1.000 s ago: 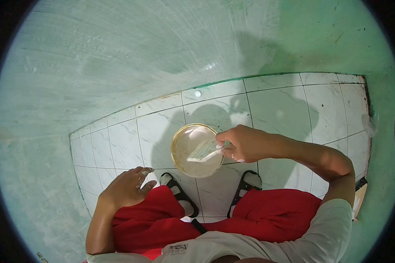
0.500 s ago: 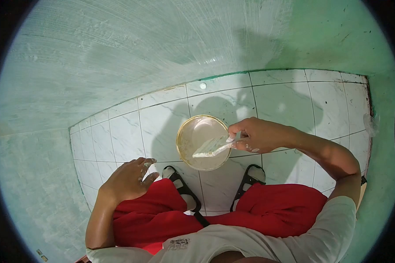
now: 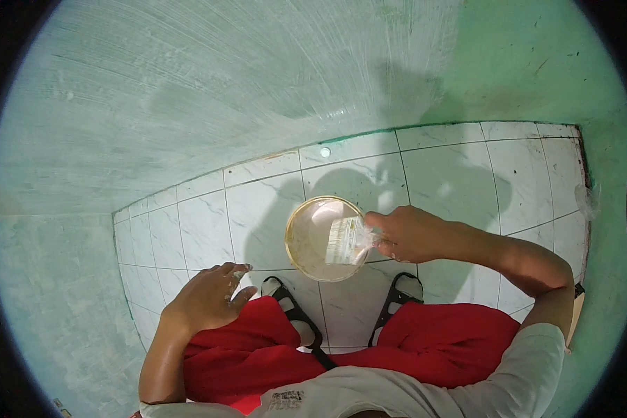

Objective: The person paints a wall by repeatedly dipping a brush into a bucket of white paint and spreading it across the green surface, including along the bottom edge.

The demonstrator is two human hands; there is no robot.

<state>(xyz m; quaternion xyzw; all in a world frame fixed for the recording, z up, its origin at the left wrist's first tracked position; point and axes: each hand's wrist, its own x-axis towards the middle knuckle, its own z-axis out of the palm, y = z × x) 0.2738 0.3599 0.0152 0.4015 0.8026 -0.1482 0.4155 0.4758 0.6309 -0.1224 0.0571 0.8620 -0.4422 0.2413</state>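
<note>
A wide paintbrush (image 3: 344, 241) with pale, paint-smeared bristles is in my right hand (image 3: 411, 234), its fingers closed round the handle. The brush is over the right part of a round bucket (image 3: 290, 239) with a yellowish rim and whitish contents. My left hand (image 3: 209, 296) hangs above my left knee, fingers apart and holding nothing, with white smears on thumb and fingertips.
In front rises a green wall (image 3: 522, 63) with whitish brush streaks over much of it. White tiles (image 3: 202, 230) cover the floor. A small white round object (image 3: 325, 152) lies near the wall's foot. My sandalled feet stand just behind the bucket.
The brush has turned in my right hand, so its broad face now shows above the bucket. The bucket, floor and both hands appear slightly lower in view.
</note>
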